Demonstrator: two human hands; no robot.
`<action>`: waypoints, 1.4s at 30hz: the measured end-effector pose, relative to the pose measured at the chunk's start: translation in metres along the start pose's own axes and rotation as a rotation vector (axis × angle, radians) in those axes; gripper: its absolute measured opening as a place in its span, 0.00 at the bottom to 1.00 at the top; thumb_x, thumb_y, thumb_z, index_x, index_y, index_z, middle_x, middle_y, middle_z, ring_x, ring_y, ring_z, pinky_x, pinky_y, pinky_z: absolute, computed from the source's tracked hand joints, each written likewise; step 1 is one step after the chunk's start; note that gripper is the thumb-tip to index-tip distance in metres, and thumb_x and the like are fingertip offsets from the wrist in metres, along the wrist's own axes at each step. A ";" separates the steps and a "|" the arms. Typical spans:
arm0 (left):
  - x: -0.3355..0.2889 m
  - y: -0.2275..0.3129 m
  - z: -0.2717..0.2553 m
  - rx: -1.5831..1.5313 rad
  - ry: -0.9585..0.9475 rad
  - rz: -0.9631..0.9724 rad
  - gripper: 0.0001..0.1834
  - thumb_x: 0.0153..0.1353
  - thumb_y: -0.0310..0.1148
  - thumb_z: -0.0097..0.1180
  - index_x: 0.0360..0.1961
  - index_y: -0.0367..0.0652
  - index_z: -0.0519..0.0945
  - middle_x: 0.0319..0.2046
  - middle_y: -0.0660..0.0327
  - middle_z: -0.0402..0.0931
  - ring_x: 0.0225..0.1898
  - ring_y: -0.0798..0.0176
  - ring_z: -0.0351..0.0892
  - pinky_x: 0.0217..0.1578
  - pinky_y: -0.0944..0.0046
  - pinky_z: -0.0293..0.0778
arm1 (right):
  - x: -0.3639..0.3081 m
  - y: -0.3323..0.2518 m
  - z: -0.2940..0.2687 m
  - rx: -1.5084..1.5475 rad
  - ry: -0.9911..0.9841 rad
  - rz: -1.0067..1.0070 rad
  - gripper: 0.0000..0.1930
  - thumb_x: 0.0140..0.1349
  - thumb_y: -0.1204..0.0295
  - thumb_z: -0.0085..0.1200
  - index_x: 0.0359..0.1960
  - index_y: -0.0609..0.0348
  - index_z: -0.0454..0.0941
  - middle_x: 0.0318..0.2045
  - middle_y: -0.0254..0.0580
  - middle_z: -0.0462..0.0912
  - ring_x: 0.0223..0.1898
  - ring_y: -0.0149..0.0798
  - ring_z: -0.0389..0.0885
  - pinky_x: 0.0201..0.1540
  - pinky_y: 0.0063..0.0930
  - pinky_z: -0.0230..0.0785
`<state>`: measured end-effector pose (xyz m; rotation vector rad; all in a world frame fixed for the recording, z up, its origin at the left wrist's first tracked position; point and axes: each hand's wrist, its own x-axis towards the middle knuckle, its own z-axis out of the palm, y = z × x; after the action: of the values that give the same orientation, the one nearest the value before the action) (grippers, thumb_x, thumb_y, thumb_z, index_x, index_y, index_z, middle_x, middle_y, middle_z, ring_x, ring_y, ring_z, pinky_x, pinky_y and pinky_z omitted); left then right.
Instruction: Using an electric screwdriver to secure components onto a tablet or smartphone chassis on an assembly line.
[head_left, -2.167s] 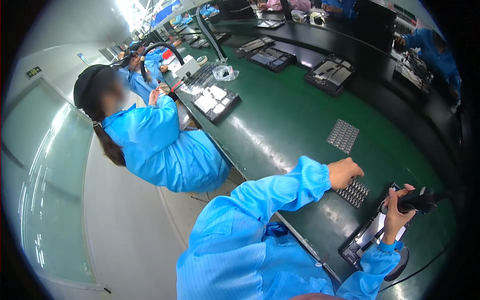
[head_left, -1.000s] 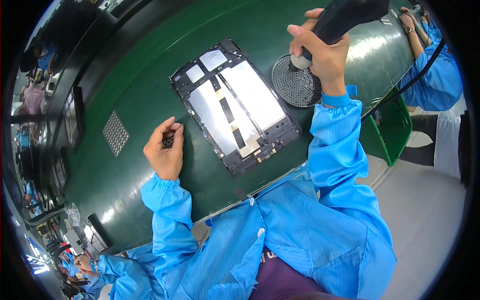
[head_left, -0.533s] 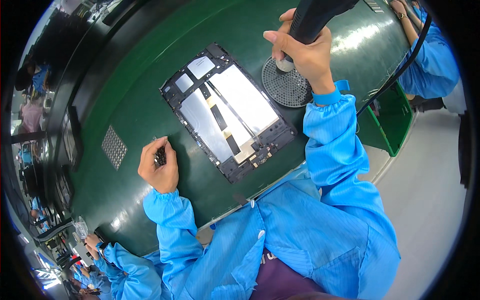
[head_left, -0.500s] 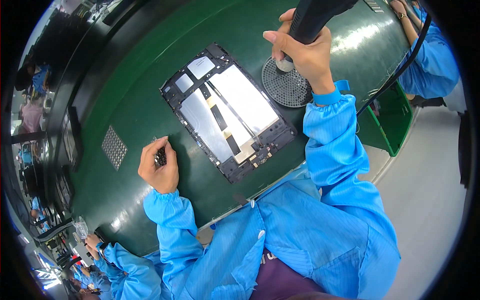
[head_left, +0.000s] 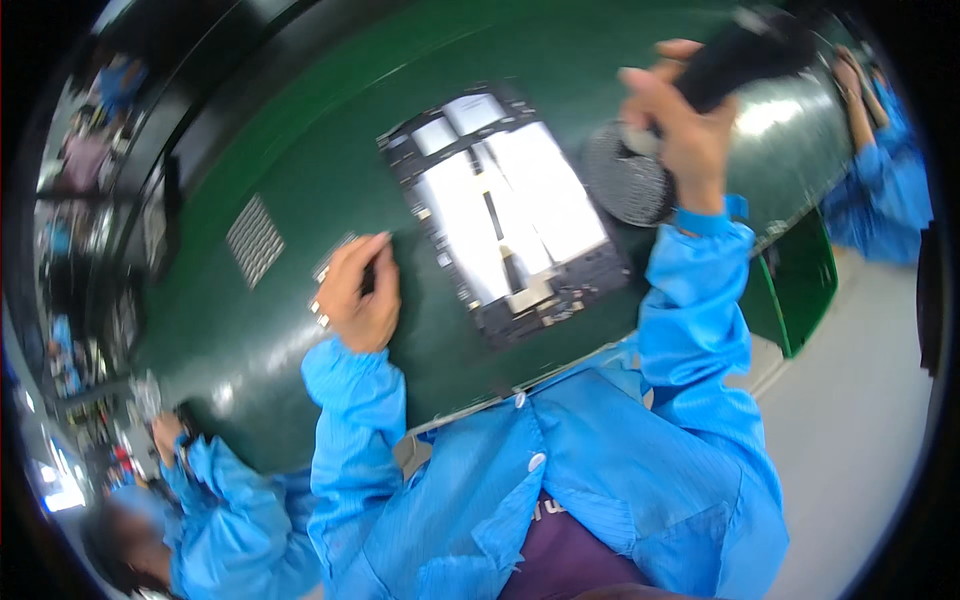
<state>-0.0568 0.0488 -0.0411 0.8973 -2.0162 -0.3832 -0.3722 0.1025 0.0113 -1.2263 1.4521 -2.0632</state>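
An opened tablet [head_left: 450,235] lies on the green table, its inside up, with pale silvery panels and a dark frame. My right hand [head_left: 690,135] is wrapped round a thick black electric screwdriver [head_left: 750,60], blurred by motion. Below its lower end, a round grey plate with a dotted surface [head_left: 630,185] rests right of the tablet. Left of the tablet, my left hand [head_left: 362,295] is closed in a pinch. Whatever is between its fingertips cannot be made out. Partly hidden under that hand is a small piece with bright spots [head_left: 320,305].
A pale gridded sheet [head_left: 257,240] lies farther left on the green table [head_left: 300,400]. A green bin [head_left: 800,285] stands at the table's right edge. Co-workers in blue sleeves sit at lower left [head_left: 235,500] and upper right [head_left: 885,190].
The whole view has shifted, so the table's things appear farther right. My right hand has moved a little right of the round plate with the screwdriver. My left hand keeps its pinch.
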 end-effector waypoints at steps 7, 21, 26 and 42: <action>-0.001 -0.001 0.003 -0.233 0.021 -0.175 0.09 0.52 0.15 0.55 0.35 0.34 0.78 0.33 0.57 0.78 0.30 0.69 0.79 0.29 0.74 0.73 | -0.007 -0.036 0.068 0.402 -0.265 -0.214 0.16 0.52 0.81 0.59 0.43 0.64 0.72 0.16 0.36 0.76 0.15 0.28 0.73 0.20 0.20 0.67; -0.002 -0.007 0.001 -0.281 -0.015 -0.235 0.09 0.54 0.19 0.52 0.37 0.35 0.79 0.28 0.57 0.80 0.23 0.72 0.75 0.24 0.72 0.71 | -0.017 -0.015 0.180 0.193 -0.504 -0.022 0.15 0.50 0.84 0.60 0.39 0.68 0.70 0.16 0.37 0.75 0.15 0.29 0.74 0.20 0.22 0.68; -0.002 -0.009 0.000 -0.259 -0.029 -0.195 0.09 0.53 0.19 0.53 0.36 0.36 0.80 0.28 0.56 0.80 0.22 0.68 0.76 0.24 0.71 0.72 | -0.017 -0.009 0.184 0.175 -0.519 -0.009 0.16 0.50 0.84 0.60 0.40 0.69 0.69 0.16 0.37 0.75 0.15 0.29 0.74 0.20 0.22 0.68; -0.001 -0.012 -0.001 -0.271 -0.057 -0.249 0.08 0.53 0.20 0.52 0.36 0.34 0.78 0.29 0.51 0.78 0.30 0.50 0.80 0.31 0.61 0.76 | -0.023 -0.002 0.186 0.130 -0.556 -0.018 0.14 0.51 0.83 0.60 0.37 0.67 0.70 0.17 0.36 0.76 0.16 0.28 0.73 0.20 0.21 0.67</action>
<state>-0.0507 0.0411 -0.0476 0.9753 -1.8501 -0.8081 -0.2101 0.0084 0.0229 -1.5918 1.0328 -1.6065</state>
